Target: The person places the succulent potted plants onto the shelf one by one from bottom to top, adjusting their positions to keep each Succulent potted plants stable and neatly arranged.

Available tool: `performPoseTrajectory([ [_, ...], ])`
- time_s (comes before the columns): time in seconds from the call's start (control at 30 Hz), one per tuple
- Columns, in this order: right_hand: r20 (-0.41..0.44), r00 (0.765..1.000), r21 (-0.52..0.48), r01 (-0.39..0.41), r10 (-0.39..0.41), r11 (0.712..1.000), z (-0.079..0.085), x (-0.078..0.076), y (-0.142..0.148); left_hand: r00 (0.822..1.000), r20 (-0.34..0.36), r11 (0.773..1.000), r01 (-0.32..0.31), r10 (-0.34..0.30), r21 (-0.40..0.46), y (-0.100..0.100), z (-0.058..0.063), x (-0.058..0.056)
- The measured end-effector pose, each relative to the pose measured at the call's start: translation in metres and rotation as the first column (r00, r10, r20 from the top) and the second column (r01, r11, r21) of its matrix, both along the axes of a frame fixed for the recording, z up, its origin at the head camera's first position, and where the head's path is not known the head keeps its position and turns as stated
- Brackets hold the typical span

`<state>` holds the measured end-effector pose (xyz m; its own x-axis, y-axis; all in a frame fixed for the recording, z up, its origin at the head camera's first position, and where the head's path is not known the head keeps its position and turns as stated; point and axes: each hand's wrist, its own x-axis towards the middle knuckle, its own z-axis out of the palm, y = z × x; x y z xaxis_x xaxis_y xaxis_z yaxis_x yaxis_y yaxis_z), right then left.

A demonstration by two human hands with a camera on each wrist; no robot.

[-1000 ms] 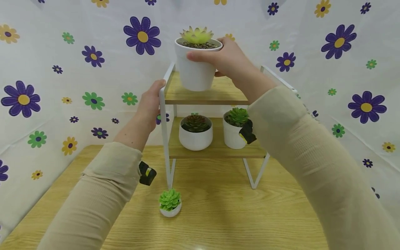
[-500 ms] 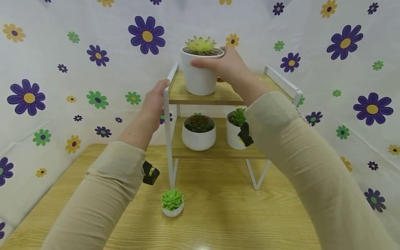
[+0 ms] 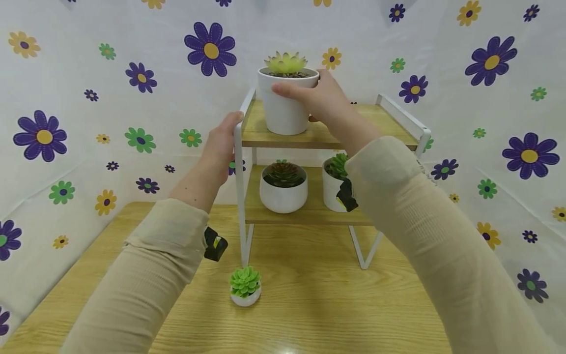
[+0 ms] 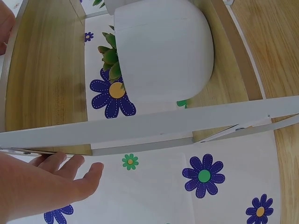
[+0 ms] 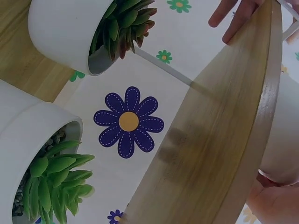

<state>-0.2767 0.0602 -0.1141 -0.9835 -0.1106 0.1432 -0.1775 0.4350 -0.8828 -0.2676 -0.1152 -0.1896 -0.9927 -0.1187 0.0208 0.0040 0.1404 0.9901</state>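
My right hand (image 3: 325,101) holds a white pot with a yellow-green succulent (image 3: 285,105), thumb across its front and other fingers mostly hidden behind. The pot is upright, its base appearing to rest on the upper board of a two-tier plant shelf (image 3: 367,118). At the shelf's left side my left hand (image 3: 221,142) grips the white frame, thumb at the top corner. Its fingers (image 5: 240,21) show by the board's underside in the right wrist view. Below stand a dark red-green succulent in a round white pot (image 3: 283,194) and a green succulent (image 3: 333,189), partly covered by my right sleeve.
A small green succulent in a white bowl (image 3: 245,287) stands on the wooden table (image 3: 309,309) before the shelf's left leg. Behind hangs a white cloth (image 3: 168,93) with printed flowers. The shelf's raised right rail (image 3: 404,115) borders the upper board.
My right hand has lowered the yellow-green succulent pot onto the upper board, with almost no movement in the last half second. My left hand stays on the frame. The head view has shifted slightly.
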Motion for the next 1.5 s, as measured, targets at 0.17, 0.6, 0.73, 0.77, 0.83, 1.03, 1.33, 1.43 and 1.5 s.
performPoseTrajectory([
  [0.17,0.048,0.999,0.043,0.002,-0.004,0.999,-0.001,0.008,0.000,1.000,-0.002,1.000,-0.004,0.004,-0.004,-0.002,-0.001,0.001],
  [0.6,0.053,0.997,-0.011,-0.061,0.062,0.998,-0.018,0.049,0.018,1.000,0.010,1.000,-0.012,0.012,-0.007,-0.004,0.000,0.000],
  [0.73,-0.091,0.994,-0.068,-0.063,0.056,0.996,-0.034,0.061,0.027,1.000,0.016,1.000,-0.008,0.008,-0.005,-0.003,-0.001,0.001],
  [0.77,-0.130,0.990,-0.069,-0.065,0.055,0.996,-0.039,0.065,0.030,1.000,0.016,1.000,-0.008,0.008,-0.004,-0.003,-0.002,0.001],
  [0.83,-0.200,0.978,-0.050,-0.071,0.059,0.996,-0.053,0.072,0.036,1.000,0.021,1.000,-0.005,0.005,-0.002,-0.002,-0.002,0.001],
  [1.03,-0.251,0.961,0.004,-0.119,0.116,0.993,-0.103,0.086,0.045,1.000,0.026,1.000,0.003,-0.003,-0.002,0.000,-0.002,0.000],
  [1.33,-0.099,0.969,0.149,-0.210,0.225,0.966,-0.186,0.094,0.040,1.000,0.024,1.000,0.009,-0.008,-0.010,-0.001,-0.001,0.001],
  [1.43,-0.022,0.967,0.206,-0.242,0.252,0.948,-0.210,0.097,0.034,1.000,0.015,1.000,0.007,-0.007,-0.004,-0.002,0.000,0.001],
  [1.5,0.038,0.962,0.224,-0.271,0.269,0.936,-0.222,0.099,0.029,1.000,0.013,1.000,0.005,-0.005,-0.001,-0.002,0.001,0.000],
])
